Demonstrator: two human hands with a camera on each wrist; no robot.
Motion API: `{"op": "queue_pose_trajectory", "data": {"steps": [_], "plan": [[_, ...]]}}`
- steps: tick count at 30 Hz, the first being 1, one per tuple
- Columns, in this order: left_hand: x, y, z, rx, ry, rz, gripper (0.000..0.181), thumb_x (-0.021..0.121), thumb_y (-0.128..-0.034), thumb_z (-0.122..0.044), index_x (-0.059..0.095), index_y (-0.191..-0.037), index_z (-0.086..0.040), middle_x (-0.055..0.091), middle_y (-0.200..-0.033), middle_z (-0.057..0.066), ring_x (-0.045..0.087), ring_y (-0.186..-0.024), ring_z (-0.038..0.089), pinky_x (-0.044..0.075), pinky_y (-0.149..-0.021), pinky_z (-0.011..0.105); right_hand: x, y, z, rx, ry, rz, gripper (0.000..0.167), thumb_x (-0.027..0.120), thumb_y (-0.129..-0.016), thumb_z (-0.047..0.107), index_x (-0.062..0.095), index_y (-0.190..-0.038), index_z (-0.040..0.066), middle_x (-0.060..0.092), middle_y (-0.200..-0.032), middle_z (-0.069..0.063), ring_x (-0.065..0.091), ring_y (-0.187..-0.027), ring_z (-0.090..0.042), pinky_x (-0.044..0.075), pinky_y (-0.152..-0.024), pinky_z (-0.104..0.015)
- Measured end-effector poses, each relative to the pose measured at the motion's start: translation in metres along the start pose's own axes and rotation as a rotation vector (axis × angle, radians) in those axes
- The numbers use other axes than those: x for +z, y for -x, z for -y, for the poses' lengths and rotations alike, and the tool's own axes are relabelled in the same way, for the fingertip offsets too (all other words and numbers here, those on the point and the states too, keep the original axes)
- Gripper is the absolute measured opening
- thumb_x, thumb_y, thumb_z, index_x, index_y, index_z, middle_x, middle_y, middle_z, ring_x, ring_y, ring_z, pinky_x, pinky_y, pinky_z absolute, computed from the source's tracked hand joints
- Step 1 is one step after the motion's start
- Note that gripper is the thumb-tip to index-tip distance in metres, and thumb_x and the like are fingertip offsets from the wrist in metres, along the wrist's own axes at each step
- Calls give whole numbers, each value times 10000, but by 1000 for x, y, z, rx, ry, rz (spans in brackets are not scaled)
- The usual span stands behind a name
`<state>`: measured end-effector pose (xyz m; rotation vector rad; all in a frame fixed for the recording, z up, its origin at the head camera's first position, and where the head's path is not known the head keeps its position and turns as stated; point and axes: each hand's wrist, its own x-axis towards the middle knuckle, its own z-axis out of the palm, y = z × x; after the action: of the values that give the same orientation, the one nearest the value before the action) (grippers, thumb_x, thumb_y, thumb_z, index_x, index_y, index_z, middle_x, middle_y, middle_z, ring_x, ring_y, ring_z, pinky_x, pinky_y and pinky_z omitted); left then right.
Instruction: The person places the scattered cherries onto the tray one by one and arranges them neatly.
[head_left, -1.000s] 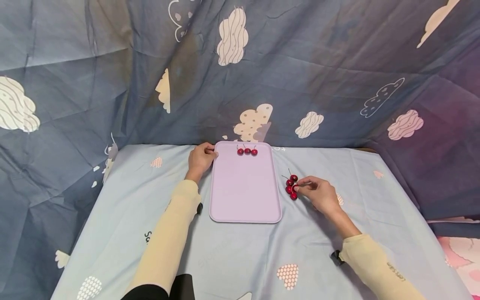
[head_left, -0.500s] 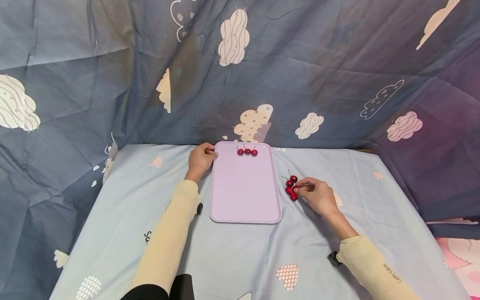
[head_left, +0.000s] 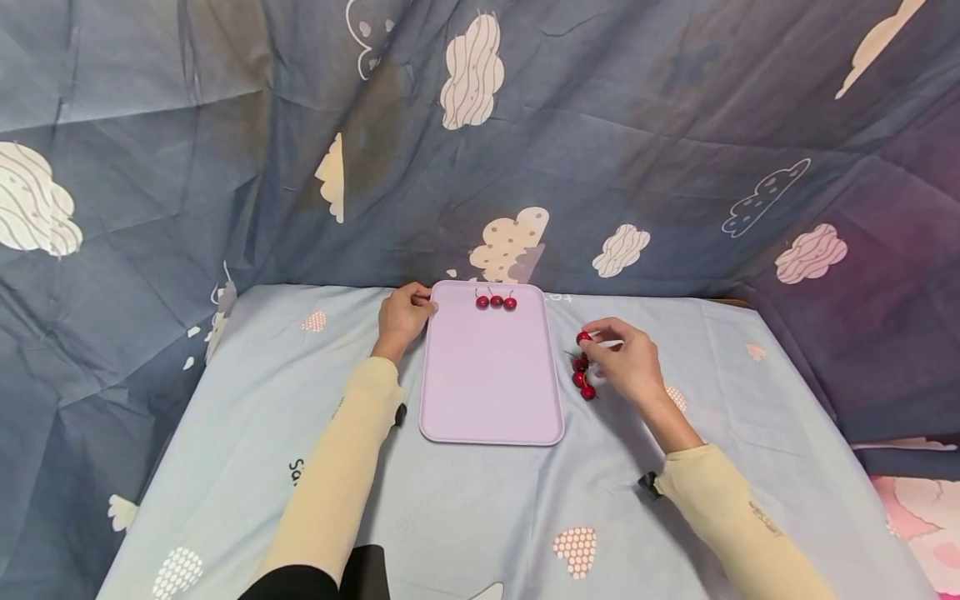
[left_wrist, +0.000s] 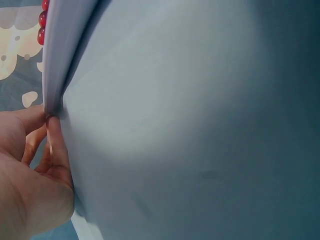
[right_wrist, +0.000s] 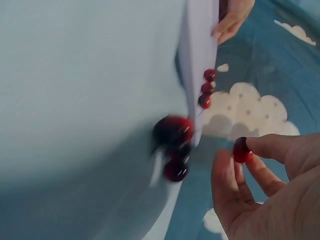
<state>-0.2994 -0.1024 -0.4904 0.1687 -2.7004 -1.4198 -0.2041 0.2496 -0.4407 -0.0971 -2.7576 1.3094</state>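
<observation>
A lilac tray (head_left: pixel 491 375) lies on the cloth, with three red cherries (head_left: pixel 497 302) in a row near its far edge, stems pointing away. My left hand (head_left: pixel 403 318) pinches the tray's rim at the far left corner, the thumb on one side and fingers on the other in the left wrist view. Between thumb and fingers, my right hand (head_left: pixel 628 358) holds a single cherry (right_wrist: pixel 242 150) just above the cloth, right of the tray. Below that hand sits a small cluster of loose cherries (head_left: pixel 581 379), partly hidden by the fingers.
Pale blue cloth (head_left: pixel 480 508) printed with hearts covers the table. Behind it, a dark blue cloth (head_left: pixel 405 192) with cloud prints rises close to the tray's far edge. Pink patterned fabric (head_left: pixel 918 525) shows at the lower right.
My right hand has lifted a cherry from the cluster and moved it away from me and slightly left. The left hand and the tray have stayed in place.
</observation>
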Motion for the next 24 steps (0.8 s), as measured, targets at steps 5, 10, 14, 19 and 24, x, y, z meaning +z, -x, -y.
{"op": "queue_pose_trajectory", "data": {"steps": [5,10,14,19,24], "plan": [[0,0,-1,8,-10,-9,239,760,-973,-159,747,-1181,-43,774,-1131,159,717,-1084,323,526,-1046,459,18,-10,22,-87,13,-30,196,763,-966,228,766,-1156,183,775,-1088,-110,722,-879,-178,583,-669,-214],[-1,2,-2,21,-9,-11,242,748,-975,-155,744,-1187,-37,773,-1133,167,716,-1084,325,525,-1049,460,37,-19,40,-197,-8,46,184,772,-964,183,765,-1148,180,787,-1089,-80,729,-984,-254,565,-838,-273],[-2,3,-3,18,-7,-18,247,743,-974,-148,747,-1195,-37,771,-1131,166,716,-1082,325,523,-1050,458,56,-28,50,-287,-12,180,184,786,-949,146,769,-1126,191,784,-1127,-42,745,-954,-255,588,-847,-370],[-2,5,-3,14,-7,-24,239,735,-979,-143,752,-1191,-35,766,-1116,168,711,-1055,330,527,-1026,462,81,-40,59,-358,39,268,174,793,-936,137,778,-1094,209,777,-1145,-16,756,-903,-230,578,-791,-354],[1,5,-1,12,-5,-23,240,739,-981,-153,753,-1191,-37,766,-1102,162,708,-1037,328,532,-1013,461,100,-48,61,-408,110,279,173,786,-932,101,778,-1084,184,783,-1052,-40,744,-859,-211,575,-770,-330]]}}
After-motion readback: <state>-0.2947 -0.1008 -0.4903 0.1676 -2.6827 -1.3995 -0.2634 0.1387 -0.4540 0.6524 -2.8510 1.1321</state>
